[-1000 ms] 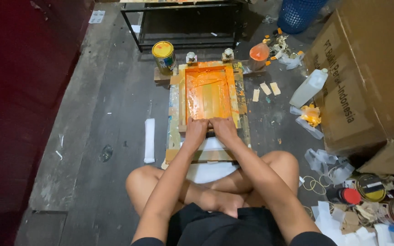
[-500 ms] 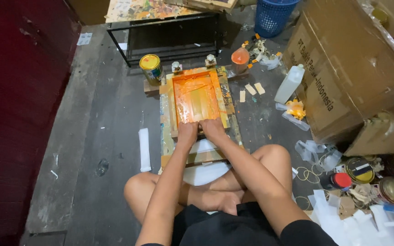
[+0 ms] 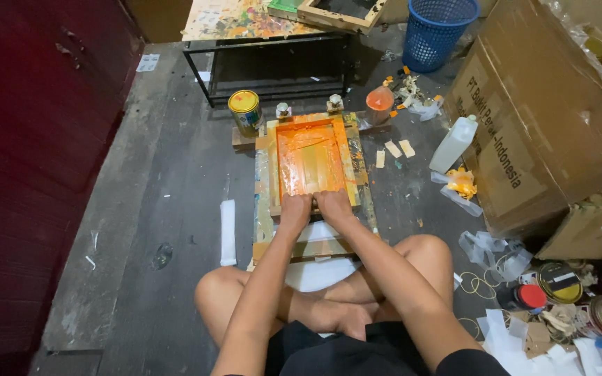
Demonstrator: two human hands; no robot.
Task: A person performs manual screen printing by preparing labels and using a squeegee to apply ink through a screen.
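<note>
Both hands, left [image 3: 294, 209] and right [image 3: 334, 205], grip a squeegee, hidden, on orange screen [image 3: 311, 160]; worn grey floor [image 3: 168, 181].

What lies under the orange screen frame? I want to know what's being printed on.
White material shows below the orange screen frame, near the legs. Both hands, left and right, press its near edge; anything directly beneath the mesh is hidden.
</note>
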